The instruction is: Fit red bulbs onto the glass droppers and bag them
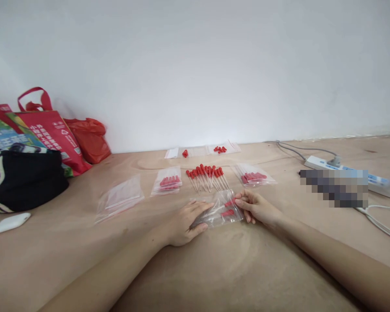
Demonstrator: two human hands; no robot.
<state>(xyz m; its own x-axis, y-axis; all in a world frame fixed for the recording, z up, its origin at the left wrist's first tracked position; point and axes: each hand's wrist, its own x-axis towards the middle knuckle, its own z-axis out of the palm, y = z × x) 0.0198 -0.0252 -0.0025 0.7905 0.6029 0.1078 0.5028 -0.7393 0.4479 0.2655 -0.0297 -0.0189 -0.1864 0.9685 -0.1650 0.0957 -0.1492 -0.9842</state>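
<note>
A clear plastic zip bag (216, 219) lies flat in front of me, and my left hand (185, 221) rests across its left end with fingers spread. Two red-ended pieces, apparently rubber-bulb droppers, are at the bag's right end; one red bulb (227, 212) shows plainly. My right hand (251, 206) pinches the upper red bulb (230, 202) at the bag's right edge. Whether the fingers hold it through the plastic is unclear. Just beyond the bag, several droppers with red bulbs (209, 171) and thin pale stems lie fanned out.
Bags of red bulbs lie left (167, 181) and right (255, 177) of the fan. Farther left are flat zip bags (123, 195). More bags with red pieces (220, 150) lie by the wall. A power strip (320, 163) with cables is right; carrier bags (55, 134) stand left.
</note>
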